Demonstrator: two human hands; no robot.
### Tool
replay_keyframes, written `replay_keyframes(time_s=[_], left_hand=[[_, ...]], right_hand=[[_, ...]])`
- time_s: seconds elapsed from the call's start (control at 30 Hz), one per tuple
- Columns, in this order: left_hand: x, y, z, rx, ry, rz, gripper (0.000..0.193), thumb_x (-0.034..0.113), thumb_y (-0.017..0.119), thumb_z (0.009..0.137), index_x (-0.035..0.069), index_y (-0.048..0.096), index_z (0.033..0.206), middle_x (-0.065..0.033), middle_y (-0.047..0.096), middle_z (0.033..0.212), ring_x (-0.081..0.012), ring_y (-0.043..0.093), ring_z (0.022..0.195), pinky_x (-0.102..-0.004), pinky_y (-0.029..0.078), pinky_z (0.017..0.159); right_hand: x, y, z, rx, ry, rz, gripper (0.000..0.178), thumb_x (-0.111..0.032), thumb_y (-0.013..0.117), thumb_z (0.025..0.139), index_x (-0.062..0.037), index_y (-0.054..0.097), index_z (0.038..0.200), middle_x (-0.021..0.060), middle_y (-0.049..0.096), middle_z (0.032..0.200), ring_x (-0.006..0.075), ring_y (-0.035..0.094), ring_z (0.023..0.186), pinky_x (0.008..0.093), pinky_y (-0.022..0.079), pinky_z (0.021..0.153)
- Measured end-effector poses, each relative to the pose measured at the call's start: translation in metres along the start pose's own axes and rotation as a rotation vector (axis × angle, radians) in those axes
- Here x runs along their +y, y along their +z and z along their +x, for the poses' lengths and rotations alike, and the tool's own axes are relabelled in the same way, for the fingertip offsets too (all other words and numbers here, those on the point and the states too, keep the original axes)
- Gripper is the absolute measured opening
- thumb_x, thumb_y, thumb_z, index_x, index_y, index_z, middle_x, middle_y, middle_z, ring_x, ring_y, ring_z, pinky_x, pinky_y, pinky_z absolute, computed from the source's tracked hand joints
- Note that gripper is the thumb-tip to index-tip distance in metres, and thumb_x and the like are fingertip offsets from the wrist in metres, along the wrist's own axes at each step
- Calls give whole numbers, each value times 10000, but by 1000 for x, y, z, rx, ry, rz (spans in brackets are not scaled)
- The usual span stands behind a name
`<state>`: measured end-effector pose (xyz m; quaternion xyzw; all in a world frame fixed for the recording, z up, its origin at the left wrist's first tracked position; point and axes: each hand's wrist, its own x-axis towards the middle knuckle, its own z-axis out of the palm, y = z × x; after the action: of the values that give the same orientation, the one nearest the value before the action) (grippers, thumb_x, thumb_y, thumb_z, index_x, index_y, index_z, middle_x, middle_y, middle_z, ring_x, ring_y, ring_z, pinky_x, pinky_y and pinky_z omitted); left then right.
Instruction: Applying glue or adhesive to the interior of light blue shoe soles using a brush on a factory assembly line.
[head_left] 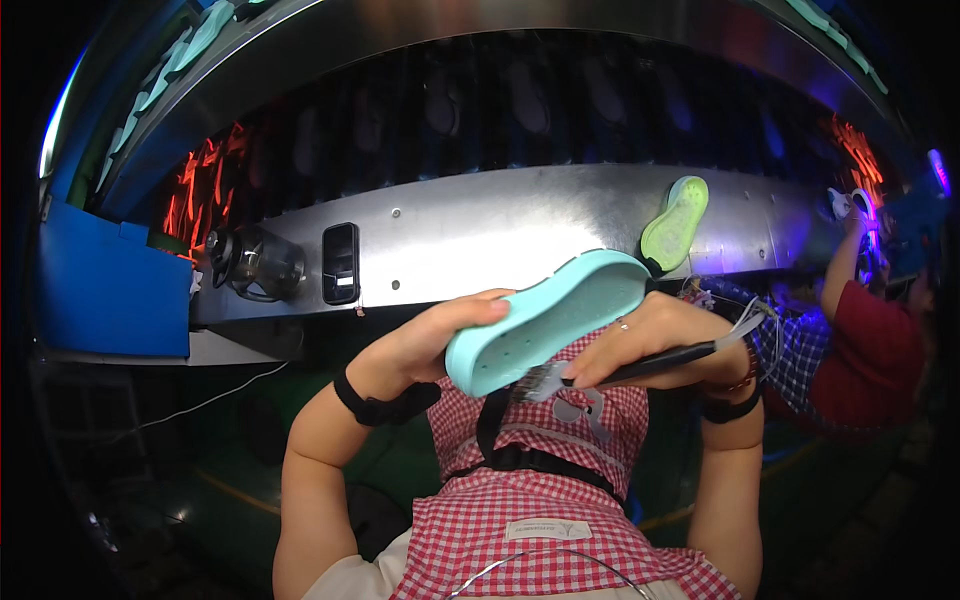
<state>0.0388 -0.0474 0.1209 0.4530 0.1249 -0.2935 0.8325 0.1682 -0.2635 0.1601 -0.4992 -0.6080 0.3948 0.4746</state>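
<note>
A turquoise shoe sole [560, 315] is tilted in front of my chest, its hollow inner side toward me and its raised rim showing all round. My left hand [440, 335] grips its left end, the thumb lying over the rim. In my right hand [665, 335] is a brush [660, 362] with a dark handle, its pale bristles pointing left. The bristle end is beside the sole's lower edge; whether they touch I cannot tell. My right hand is also close to the sole's right end.
A metal ledge [470, 225] runs in front of me, bearing a yellow-green sole [676, 225], a black tray-like case [341, 263] and a clear jug [265, 262]. Behind it, a dark conveyor [480, 110] carries several soles. A co-worker in a red sleeve [865, 335] is at the right.
</note>
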Motion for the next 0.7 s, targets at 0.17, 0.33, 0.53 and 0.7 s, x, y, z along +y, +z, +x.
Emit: replay_keyframes(time_s=[0.17, 0.33, 0.53, 0.7], left_hand=[[4, -3, -11, 18, 86, -43, 603, 361, 478, 807, -52, 410, 1242, -215, 515, 1151, -252, 554, 986, -346, 449, 853], [-3, -20, -22, 72, 143, -126, 575, 345, 485, 793, -61, 452, 1200, -218, 543, 1099, -245, 571, 938, -325, 469, 794], [6, -20, -40, 119, 286, 73, 576, 382, 440, 831, -65, 458, 1192, -197, 550, 1109, -239, 564, 973, -308, 442, 834], [-24, -45, -11, -50, 660, -647, 626, 520, 337, 874, 47, 384, 1282, -119, 445, 1275, -301, 455, 1137, -448, 352, 973]], right_hand=[[13, 3, -7, 147, -20, -3, 215, -17, 645, 731, 8, 623, 944, 148, 643, 957, 261, 624, 914, 327, 497, 797], [2, 10, -14, 322, 24, -62, 179, 34, 673, 685, 18, 647, 861, 163, 648, 915, 259, 634, 885, 314, 503, 794], [10, 25, -18, 375, 51, -69, 189, 1, 693, 675, -12, 655, 860, 147, 655, 883, 244, 643, 859, 295, 517, 748], [-16, 33, -8, 534, -108, -53, 211, 10, 701, 649, -5, 658, 856, 135, 661, 852, 202, 632, 750, 257, 483, 675]])
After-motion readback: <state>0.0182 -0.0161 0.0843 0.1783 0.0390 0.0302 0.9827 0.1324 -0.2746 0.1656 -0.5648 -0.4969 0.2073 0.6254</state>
